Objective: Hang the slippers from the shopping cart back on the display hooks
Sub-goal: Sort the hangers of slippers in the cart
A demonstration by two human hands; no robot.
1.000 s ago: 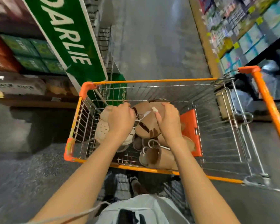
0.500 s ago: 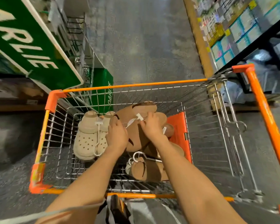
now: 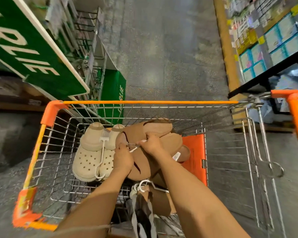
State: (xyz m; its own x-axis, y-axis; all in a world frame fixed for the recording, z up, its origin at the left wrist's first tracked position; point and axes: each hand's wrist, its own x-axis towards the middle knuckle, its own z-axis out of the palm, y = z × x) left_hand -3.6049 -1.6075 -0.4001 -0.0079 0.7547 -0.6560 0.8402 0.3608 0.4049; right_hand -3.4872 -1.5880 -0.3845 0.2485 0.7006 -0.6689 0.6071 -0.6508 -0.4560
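Both hands reach into the orange cart [image 3: 150,102]. The left hand [image 3: 122,158] and right hand [image 3: 152,143] each pinch the white hanger [image 3: 133,149] on the brown slippers [image 3: 144,146]. Cream clogs [image 3: 93,152] lie just beside them. A green sign [image 3: 33,54] stands beyond.

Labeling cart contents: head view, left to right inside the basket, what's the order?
Beige clogs → left hand → right hand on the brown slippers → orange flap.
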